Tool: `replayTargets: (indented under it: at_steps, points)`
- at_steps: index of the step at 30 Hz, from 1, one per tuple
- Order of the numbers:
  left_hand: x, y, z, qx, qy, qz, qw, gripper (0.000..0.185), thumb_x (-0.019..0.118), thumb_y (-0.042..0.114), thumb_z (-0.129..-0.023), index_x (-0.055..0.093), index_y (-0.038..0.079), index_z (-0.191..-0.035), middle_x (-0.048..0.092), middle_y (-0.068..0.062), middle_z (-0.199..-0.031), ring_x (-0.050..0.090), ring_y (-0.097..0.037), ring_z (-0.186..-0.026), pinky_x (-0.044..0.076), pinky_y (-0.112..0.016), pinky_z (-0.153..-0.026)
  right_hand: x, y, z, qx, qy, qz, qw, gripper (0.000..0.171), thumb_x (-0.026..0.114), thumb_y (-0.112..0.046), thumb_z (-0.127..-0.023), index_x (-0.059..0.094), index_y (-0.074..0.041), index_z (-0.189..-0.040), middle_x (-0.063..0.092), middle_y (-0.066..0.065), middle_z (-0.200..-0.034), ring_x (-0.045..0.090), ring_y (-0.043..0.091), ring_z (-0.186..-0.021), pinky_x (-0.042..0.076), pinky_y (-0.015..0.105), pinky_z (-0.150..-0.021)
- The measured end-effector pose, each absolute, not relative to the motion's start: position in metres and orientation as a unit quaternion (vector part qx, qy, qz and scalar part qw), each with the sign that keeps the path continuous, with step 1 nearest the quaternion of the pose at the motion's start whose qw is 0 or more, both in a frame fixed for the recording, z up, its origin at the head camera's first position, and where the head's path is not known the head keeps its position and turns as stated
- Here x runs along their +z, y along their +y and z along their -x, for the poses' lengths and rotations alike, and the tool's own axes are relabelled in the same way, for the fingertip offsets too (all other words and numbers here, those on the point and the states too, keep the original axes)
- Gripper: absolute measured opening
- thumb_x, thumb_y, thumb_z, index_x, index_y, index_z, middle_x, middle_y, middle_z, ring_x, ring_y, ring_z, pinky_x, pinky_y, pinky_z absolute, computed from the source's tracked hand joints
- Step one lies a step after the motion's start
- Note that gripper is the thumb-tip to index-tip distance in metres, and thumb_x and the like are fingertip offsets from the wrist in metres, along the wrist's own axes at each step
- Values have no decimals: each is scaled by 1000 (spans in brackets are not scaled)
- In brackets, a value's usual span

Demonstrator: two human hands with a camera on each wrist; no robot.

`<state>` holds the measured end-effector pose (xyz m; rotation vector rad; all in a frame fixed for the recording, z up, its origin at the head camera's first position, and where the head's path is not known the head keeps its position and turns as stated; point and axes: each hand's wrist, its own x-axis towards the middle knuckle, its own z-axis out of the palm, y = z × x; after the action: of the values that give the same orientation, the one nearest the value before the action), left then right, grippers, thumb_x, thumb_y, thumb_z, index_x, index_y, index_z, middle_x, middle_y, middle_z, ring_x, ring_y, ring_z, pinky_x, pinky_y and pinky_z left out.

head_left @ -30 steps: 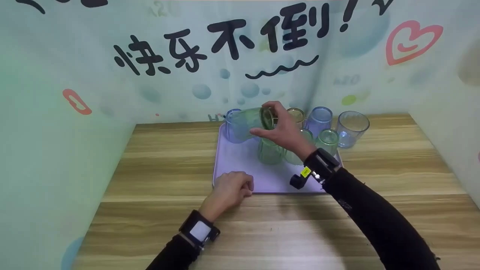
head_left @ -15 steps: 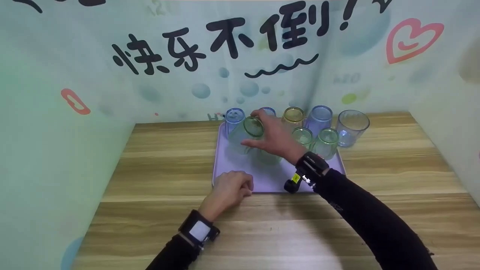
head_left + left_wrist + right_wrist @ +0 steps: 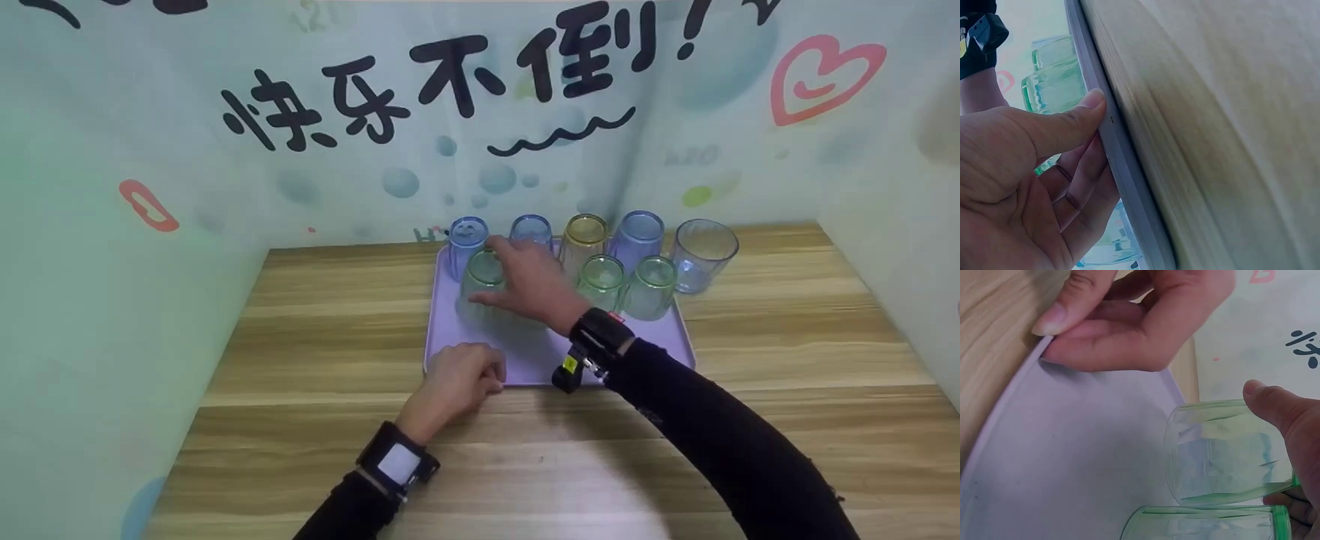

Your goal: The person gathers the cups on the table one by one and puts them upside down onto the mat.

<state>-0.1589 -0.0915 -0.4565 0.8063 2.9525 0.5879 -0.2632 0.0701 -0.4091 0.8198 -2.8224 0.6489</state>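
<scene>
The right hand has set the green cup upside down on the tray.

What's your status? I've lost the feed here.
Right hand grips green cup, upside down on purple tray. Left hand pinches tray's near edge. Another green cup right beside.

Clear glossy cups — matt tray — wood-grain table.

Pale green cup on a lilac tray; far row: two blue cups, one amber, one violet-blue. Wood-grain table, mint wall with black lettering.
</scene>
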Motion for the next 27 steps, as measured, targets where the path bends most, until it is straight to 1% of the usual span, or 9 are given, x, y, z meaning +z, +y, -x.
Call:
replayTargets:
  at_steps: [4,10,13,22,27]
  points:
    - [-456,-92,158,187,948,-255,19,12,83,19,-83,71,20,-81,63,12,-74,64,-15,-73,50,-37,-65,-412,65,264,198,-942,-263,59,82,83,-56,-79,51,-9,-138,66,9,-108,60,27,-93,51,40,-78]
    - [-454,-91,158,189,949,-252,24,11,83,20,-84,72,20,-82,62,12,-73,62,-15,-73,50,-36,-66,-412,59,266,196,-941,-265,75,65,83,-53,-80,58,-9,-121,63,3,-92,57,24,-83,48,38,-72]
    - [-454,-91,158,193,948,-250,28,11,82,20,-84,72,20,-81,62,13,-71,62,-14,-71,49,-36,-65,-412,57,266,194,-941,-266,74,63,83,-52,-80,57,-9,-118,60,2,-89,55,23,-81,46,38,-70]
    - [-455,-91,158,198,948,-248,23,12,82,20,-84,71,19,-81,62,11,-73,62,-15,-72,49,-36,-64,-413,58,266,203,-943,-256,58,71,82,-55,-80,55,-8,-126,62,6,-97,55,26,-88,48,41,-74]
    - [-455,-91,157,196,946,-259,13,13,83,18,-83,71,19,-79,64,10,-75,63,-16,-74,50,-36,-63,-411,63,267,212,-938,-266,60,79,79,-59,-81,54,-5,-132,63,8,-101,56,25,-87,49,40,-75]
